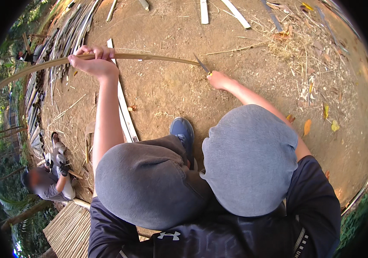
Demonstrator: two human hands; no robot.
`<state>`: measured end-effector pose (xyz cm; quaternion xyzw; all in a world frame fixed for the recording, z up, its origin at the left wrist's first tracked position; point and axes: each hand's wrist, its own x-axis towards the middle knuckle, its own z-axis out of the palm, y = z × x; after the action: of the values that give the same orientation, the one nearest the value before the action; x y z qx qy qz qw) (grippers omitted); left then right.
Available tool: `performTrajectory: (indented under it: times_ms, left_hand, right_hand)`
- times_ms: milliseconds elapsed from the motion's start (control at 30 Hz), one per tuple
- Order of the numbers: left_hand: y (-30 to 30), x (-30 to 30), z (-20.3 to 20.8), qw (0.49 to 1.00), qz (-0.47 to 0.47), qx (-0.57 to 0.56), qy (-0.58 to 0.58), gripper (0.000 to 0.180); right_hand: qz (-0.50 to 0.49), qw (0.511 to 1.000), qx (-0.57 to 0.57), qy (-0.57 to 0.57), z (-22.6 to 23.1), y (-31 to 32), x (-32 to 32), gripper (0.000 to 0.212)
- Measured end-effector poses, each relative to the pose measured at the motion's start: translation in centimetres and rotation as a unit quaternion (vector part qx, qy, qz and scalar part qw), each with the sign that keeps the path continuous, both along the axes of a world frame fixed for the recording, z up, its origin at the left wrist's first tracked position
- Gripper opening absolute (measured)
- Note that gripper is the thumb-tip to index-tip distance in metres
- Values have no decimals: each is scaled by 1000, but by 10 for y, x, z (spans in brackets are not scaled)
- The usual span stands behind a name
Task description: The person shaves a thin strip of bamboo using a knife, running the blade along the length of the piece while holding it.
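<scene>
A long brown bamboo strip [158, 57] runs from the far left edge across to the middle of the view. My left hand [94, 61] is closed round it, with the fingers curled over the top and the palm below. At the strip's right end a knife [202, 64] meets it, blade pointing up and left. My right hand [221, 80] grips the knife's handle, of which only a bit of yellow shows. The strip bends toward the rim on the left. Beneath my left wrist, pale split bamboo lengths [126, 114] lie on the ground.
Stacked bamboo poles [65, 41] line the left side. A seated person [57, 176] with gloves works at the lower left beside a slatted bamboo platform [69, 228]. Shavings [295, 47] litter the upper right ground. Pale strips [235, 15] lie at the top.
</scene>
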<state>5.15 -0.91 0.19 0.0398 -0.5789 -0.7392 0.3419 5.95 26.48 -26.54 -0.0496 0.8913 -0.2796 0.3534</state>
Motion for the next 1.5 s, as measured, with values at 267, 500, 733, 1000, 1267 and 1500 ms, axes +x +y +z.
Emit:
performTrajectory:
  times_ms: [267, 500, 733, 1000, 1267, 1500]
  left_hand:
    - [-12, -7, -4, 1000, -11, -3, -8, 64]
    - [-20, -12, -6, 998, 28, 60, -25, 66]
    - [-27, -9, -6, 995, 82, 55, -18, 63]
    - [-27, -8, 4, 993, 118, 31, 8, 60]
    - [-22, -12, 20, 977, 209, 41, 27, 55]
    - [-31, -19, 15, 979, 194, 41, 41, 52]
  right_hand:
    - [102, 981, 155, -55, 18, -15, -13, 33]
    - [70, 948, 307, 49, 11, -27, -11, 34]
    - [81, 967, 243, 12, 28, -12, -22, 31]
    - [-115, 985, 111, 68, 34, 14, -35, 34]
    - [-103, 986, -21, -126, 30, -9, -17, 53]
    - [19, 994, -78, -74, -9, -29, -12, 42]
